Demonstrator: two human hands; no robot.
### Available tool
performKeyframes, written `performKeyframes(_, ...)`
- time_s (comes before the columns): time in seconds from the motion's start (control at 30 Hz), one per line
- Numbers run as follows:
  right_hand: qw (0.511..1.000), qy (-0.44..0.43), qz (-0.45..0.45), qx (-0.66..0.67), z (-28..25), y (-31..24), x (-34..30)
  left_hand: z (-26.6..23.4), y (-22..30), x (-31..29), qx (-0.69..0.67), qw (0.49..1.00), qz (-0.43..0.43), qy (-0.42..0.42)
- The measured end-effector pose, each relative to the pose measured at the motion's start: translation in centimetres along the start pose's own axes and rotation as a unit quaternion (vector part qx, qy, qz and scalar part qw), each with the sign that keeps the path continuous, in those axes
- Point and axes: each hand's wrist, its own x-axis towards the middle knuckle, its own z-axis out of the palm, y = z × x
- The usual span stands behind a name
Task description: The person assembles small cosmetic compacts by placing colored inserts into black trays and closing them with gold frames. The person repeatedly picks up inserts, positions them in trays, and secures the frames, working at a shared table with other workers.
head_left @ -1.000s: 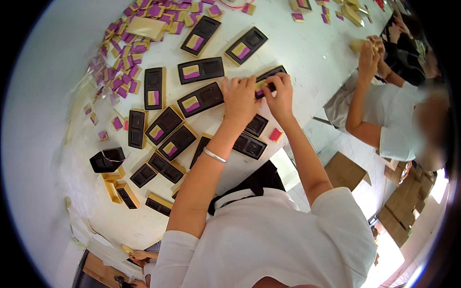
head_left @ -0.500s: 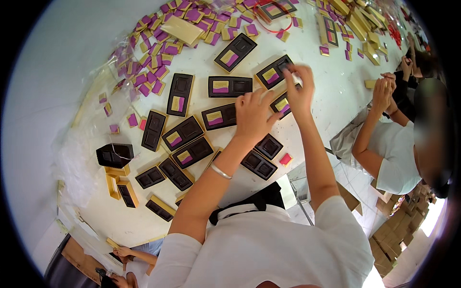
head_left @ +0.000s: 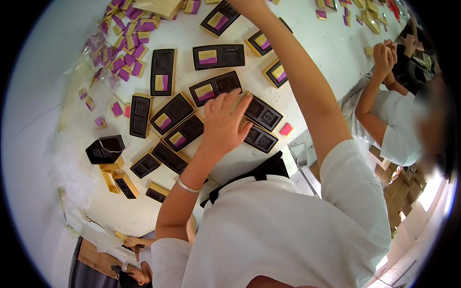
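My left hand (head_left: 224,117) hovers low over the middle of the table with its fingers spread and nothing seen in them. Its fingertips are close to a gold box with a black tray (head_left: 230,82), which carries one gold-and-purple packet (head_left: 205,92). By its thumb side lie two more black trays (head_left: 263,113) with no packet in them. My right arm stretches to the far side, and only part of my right hand (head_left: 247,6) shows at the upper edge, near another tray box (head_left: 218,19). Its fingers are cut off from view.
Several tray boxes, some with a packet, spread across the white table (head_left: 225,161). A packet heap (head_left: 127,43) covers the far left. A black hexagonal container (head_left: 104,150) stands left, a pink piece (head_left: 286,129) right. A co-worker's hands (head_left: 384,58) are at the right edge.
My right hand has moved from the boxes at the right up to the far edge of the view. My left hand has come back toward me and left. The view has shifted.
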Motion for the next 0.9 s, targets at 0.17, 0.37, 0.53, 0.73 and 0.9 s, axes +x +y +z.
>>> performKeyframes(0.17,0.953,-0.074,0.268,0.117,-11.5,-2.9,-15.1,2.7,-0.5,1.2,0.087,0.991,0.094,-0.039)
performKeyframes(0.37,0.974,-0.043,0.223,-0.002,-12.0,-6.5,-24.9,3.9,0.4,3.3,0.094,0.993,0.068,-0.013)
performKeyframes(0.53,0.978,0.004,0.161,-0.134,-8.1,-4.3,-25.9,7.4,1.3,2.8,0.069,0.994,-0.001,0.089)
performKeyframes(0.73,0.973,0.021,0.208,-0.096,-7.8,-3.7,-26.7,7.5,1.3,2.5,0.050,0.994,-0.031,0.096)
performKeyframes(0.9,0.965,-0.049,0.131,-0.222,-8.3,-3.1,-26.1,7.5,1.6,2.6,0.048,0.993,-0.034,0.103)
